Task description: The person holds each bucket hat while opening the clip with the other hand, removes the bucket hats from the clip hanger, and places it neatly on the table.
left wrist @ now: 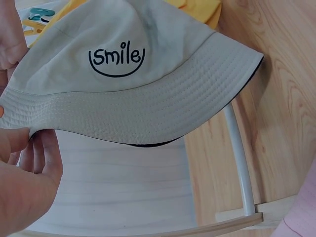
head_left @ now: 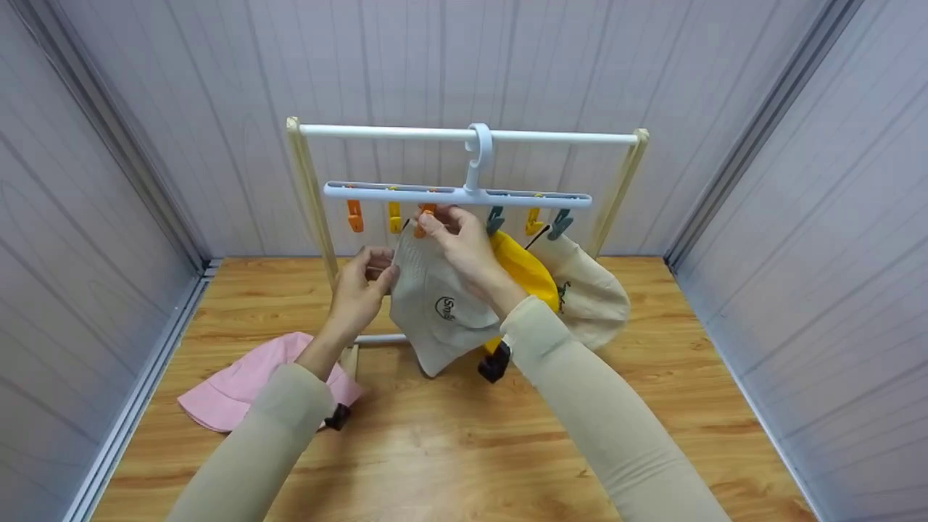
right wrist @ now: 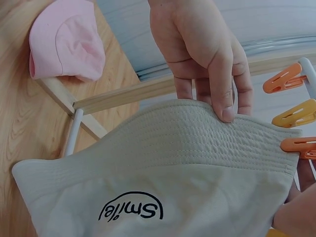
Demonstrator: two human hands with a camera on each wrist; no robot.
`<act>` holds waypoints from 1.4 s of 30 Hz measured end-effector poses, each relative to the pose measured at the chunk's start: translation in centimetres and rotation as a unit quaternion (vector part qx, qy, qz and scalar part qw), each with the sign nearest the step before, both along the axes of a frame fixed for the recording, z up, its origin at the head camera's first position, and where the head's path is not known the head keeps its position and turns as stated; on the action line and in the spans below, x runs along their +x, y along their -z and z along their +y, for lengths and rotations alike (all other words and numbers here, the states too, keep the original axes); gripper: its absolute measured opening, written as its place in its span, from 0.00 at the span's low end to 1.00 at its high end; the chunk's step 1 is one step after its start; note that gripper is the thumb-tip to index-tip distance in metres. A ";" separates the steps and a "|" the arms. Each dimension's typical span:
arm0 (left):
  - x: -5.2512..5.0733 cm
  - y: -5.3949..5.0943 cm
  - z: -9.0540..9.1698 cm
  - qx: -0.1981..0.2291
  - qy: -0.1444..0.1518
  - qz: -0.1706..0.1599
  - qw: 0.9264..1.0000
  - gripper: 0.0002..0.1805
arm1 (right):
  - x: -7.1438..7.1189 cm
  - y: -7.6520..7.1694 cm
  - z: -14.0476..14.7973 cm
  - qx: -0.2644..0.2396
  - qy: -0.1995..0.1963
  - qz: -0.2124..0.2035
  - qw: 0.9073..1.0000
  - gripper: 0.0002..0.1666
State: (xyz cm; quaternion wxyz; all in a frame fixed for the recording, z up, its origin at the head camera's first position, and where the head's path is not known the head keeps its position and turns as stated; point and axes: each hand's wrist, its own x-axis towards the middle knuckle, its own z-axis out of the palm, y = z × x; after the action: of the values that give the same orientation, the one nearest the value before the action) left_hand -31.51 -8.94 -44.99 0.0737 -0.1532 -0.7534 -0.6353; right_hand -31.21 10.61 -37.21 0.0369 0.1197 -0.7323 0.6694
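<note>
A light grey bucket hat (head_left: 438, 312) with "smile" lettering hangs under the white hanger (head_left: 406, 193). My left hand (head_left: 362, 283) pinches its brim between thumb and fingers, plain in the left wrist view, where the hand (left wrist: 29, 182) is at the lower left. My right hand (head_left: 471, 250) pinches an orange clothespin (head_left: 426, 217) at the hat's upper corner. In the right wrist view that clothespin (right wrist: 298, 144) sits over the brim edge, and only part of the right hand (right wrist: 298, 212) shows. Beside it hang a yellow hat (head_left: 525, 264) and a cream hat (head_left: 591, 290).
The hanger hooks over a white rod (head_left: 384, 132) on a wooden-legged rack (head_left: 308, 188). Other clothespins hang from it: orange (head_left: 354, 216), yellow (head_left: 394, 217) and dark green (head_left: 560, 225). A pink bucket hat (head_left: 243, 377) lies on the wooden floor at the left. Panelled walls enclose the space.
</note>
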 end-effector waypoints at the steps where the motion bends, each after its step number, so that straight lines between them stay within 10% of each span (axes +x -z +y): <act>1: 0.0 0.0 0.1 0.006 0.002 0.000 1.000 0.11 | 0.0 0.0 0.0 -0.001 -0.001 0.002 1.000 0.27; 42: 0.7 0.7 0.5 0.034 -0.005 -0.011 0.999 0.08 | -0.4 -0.5 -0.7 -0.014 0.052 -0.004 0.999 0.17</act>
State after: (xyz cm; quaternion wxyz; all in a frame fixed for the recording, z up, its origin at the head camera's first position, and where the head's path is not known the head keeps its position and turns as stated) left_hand -30.85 -8.45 -45.70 0.0740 -0.1399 -0.7326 -0.6620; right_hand -31.62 9.93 -36.67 0.0707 0.0781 -0.7284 0.6770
